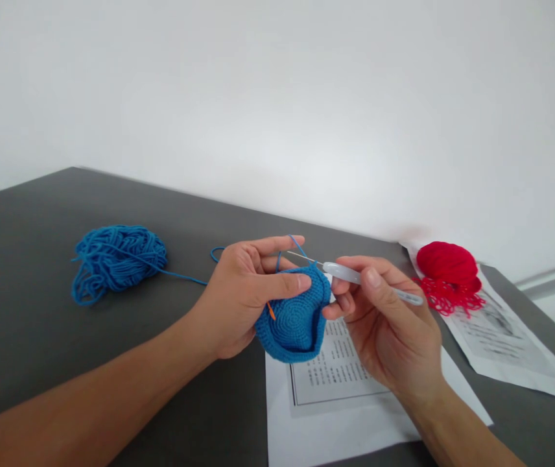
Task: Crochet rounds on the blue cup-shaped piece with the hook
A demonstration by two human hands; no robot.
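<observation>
A round, cupped piece of blue crochet (294, 321) is pinched at its upper left edge by my left hand (248, 285), thumb on its front. Blue yarn (298, 245) runs over my raised left index finger down to the top edge of the piece. Between the thumb and fingers of my right hand (391, 318) is a crochet hook (340, 271) with a pale grey handle. Its thin metal shaft lies at the top edge, pointing left. A small orange marker (271, 311) hangs on the crochet near my left thumb.
On the dark table (29, 272), a blue yarn skein (119, 259) lies at left, its strand leading to my left hand. Printed paper (330, 421) lies below my hands. A red yarn ball (447, 264) rests on another sheet (511, 344) at right. Behind stands a white wall (258, 117).
</observation>
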